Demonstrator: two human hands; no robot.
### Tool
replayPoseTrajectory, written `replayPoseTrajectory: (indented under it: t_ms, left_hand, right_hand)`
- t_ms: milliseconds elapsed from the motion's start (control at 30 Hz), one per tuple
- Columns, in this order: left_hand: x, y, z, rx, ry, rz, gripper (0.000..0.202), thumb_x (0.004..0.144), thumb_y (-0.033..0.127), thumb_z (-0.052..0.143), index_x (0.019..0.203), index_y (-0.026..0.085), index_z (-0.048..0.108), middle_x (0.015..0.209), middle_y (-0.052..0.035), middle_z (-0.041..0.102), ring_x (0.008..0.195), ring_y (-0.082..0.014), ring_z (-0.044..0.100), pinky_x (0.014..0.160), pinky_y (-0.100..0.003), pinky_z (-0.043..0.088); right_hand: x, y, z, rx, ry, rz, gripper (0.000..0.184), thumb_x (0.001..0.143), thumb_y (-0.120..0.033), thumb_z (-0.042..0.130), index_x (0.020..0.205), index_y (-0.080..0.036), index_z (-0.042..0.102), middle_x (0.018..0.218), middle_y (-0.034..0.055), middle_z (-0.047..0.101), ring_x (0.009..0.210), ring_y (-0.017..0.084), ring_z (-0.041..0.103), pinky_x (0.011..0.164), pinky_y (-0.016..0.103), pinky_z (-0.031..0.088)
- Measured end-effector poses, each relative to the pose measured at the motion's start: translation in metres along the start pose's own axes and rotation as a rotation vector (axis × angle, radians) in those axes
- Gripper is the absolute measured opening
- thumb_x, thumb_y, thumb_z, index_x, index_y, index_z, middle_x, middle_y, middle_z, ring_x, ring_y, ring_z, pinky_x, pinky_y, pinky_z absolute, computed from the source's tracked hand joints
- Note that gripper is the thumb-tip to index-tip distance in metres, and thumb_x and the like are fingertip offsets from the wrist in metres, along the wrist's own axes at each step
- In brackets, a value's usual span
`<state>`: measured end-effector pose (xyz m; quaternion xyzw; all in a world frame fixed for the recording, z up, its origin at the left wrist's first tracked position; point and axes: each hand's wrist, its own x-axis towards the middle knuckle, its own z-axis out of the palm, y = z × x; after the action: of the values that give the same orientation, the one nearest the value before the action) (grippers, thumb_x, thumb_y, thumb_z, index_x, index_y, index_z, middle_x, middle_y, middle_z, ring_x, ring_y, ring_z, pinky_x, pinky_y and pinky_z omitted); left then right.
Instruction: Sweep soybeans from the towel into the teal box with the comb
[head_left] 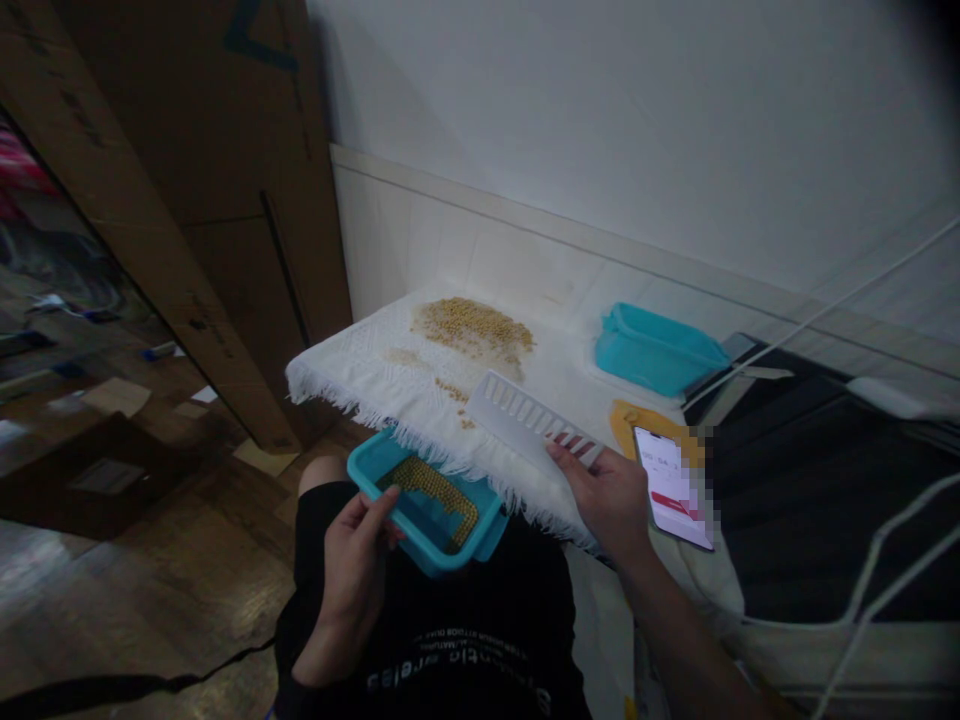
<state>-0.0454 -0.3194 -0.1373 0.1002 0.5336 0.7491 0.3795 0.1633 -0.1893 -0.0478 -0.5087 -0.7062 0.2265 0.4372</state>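
While in the right grip (611,497), slotted white piece (511,430) near beans (480,325).

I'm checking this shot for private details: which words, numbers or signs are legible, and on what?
"entic", a fragment, on the black clothing; its other print is too distorted.
"00:04", faint and likely, on the phone; smaller text unreadable.
Tall cardboard box: printing too blurred to read.
Pale label on the floor box: unreadable.

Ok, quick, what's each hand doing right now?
Left hand: closed, gripping the rim of the nearer teal bin.
Right hand: closed, holding the white slotted plastic piece over the table cloth.
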Motion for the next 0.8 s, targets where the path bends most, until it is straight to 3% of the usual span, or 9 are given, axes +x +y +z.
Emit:
replayPoseTrajectory:
  t_ms: [133,800]
  left_hand:
    - [0.0007,-0.0011,-0.0009,-0.005,-0.011,0.008,0.037,0.069,0.038,0.085,0.056,0.018,0.057,0.05,0.0038,0.052,0.048,-0.0091,0.044,0.049,-0.022,0.036]
    - [0.0031,0.0044,-0.0005,-0.034,0.028,-0.008,0.037,0.064,0.038,0.088,0.056,0.018,0.058,0.05,0.0047,0.049,0.047,-0.0088,0.042,0.047,-0.021,0.035]
  right_hand:
    - [0.0,0.0027,0.0043,0.039,0.003,-0.01,0.032,0.079,-0.049,0.072,0.084,-0.018,0.082,0.081,0.0068,0.08,0.075,0.028,0.076,0.063,0.034,0.059]
    - [0.0059,-0.0019,0.0104,0.062,-0.016,-0.013,0.033,0.077,-0.051,0.073,0.084,-0.02,0.082,0.083,0.0071,0.081,0.077,0.03,0.076,0.067,0.038,0.061]
